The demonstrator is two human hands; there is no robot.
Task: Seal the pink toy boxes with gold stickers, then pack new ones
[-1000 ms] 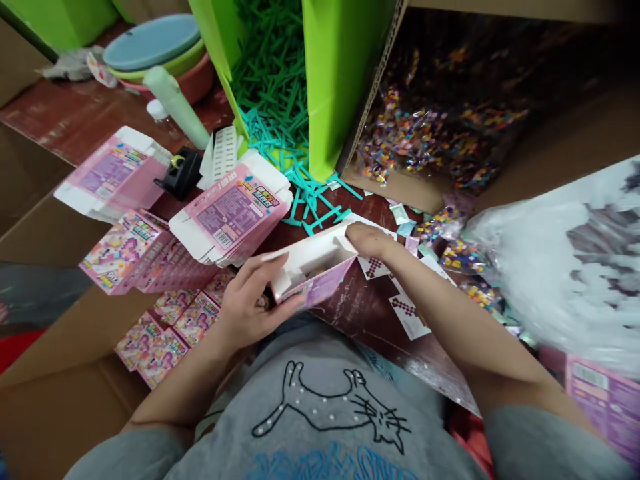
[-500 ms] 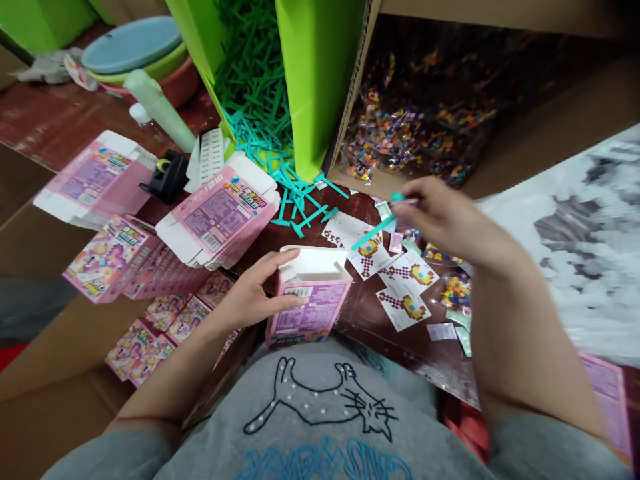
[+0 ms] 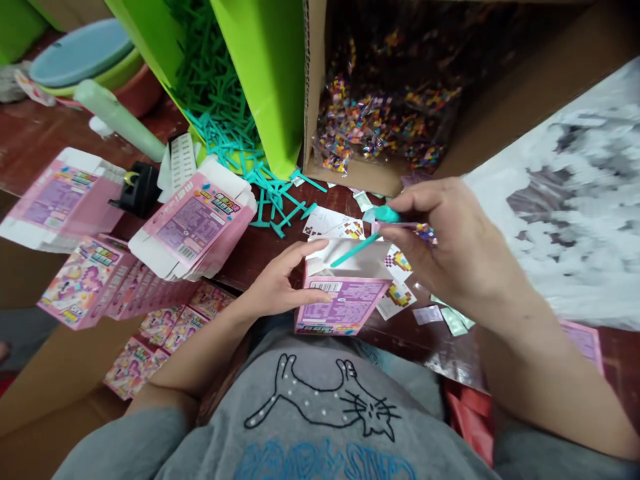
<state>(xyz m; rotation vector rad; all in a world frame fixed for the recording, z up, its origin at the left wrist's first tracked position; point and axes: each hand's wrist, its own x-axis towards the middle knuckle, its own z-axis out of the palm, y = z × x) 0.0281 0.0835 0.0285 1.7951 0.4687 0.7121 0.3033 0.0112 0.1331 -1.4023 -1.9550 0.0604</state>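
A small pink and purple carton (image 3: 345, 303) stands open-topped at the table's near edge, right in front of my body. My left hand (image 3: 280, 283) is closed round its left side, thumb on the front and fingers at the top rim. My right hand (image 3: 445, 243) hovers just above and to the right of the open top. It pinches a teal plastic stick (image 3: 357, 248) together with a small clear bag of coloured beads (image 3: 424, 233). The stick's tip points down toward the opening.
Flat pink cartons (image 3: 193, 223) lie stacked at left, with more (image 3: 55, 200) further left. Loose teal sticks (image 3: 273, 200) spill from a green box (image 3: 260, 73). A cardboard box (image 3: 380, 113) holds bead bags. Pattern cards (image 3: 340, 227) lie behind the carton. White plastic sheeting (image 3: 575, 200) covers the right.
My right hand picked up a teal stick and a bead bag and brought them over the carton. My left hand stood the carton upright and holds it there.
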